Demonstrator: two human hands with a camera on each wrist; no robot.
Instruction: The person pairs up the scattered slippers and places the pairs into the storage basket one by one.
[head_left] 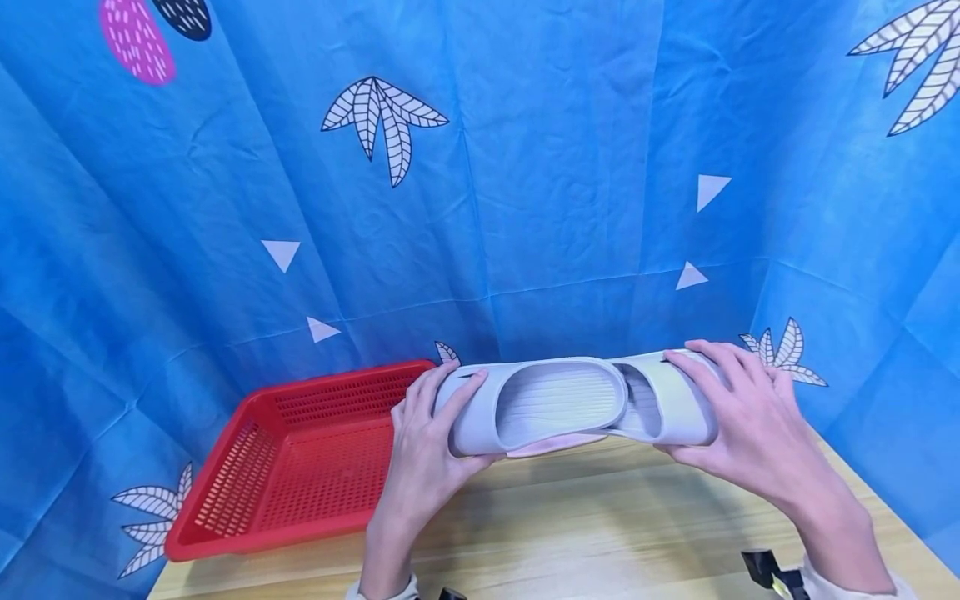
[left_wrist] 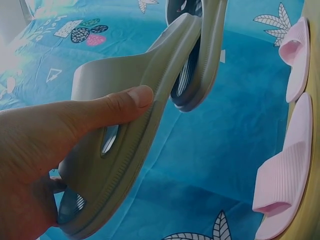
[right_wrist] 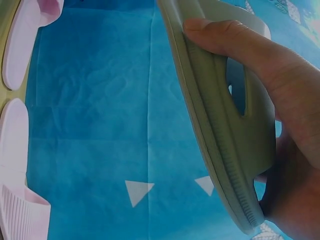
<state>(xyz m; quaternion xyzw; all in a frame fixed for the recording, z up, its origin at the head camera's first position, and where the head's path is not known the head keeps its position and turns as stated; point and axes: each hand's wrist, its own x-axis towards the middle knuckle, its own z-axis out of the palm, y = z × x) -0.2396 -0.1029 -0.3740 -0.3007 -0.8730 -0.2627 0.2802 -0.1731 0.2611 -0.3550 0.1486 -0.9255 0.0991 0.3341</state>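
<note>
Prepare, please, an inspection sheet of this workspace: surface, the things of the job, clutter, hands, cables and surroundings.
Surface: wood-grain table; the part behind the held footwear is hidden from the head view.
Job's things: left grey slipper and right grey slipper, held up off the table, overlapping in the head view.
Clutter: two pink slippers lying on the table; red basket at the person's left.
Hands: left hand and right hand each grip one grey slipper.
Cables: nothing seen.
Surroundings: blue curtain, printed with leaves and triangles.
</note>
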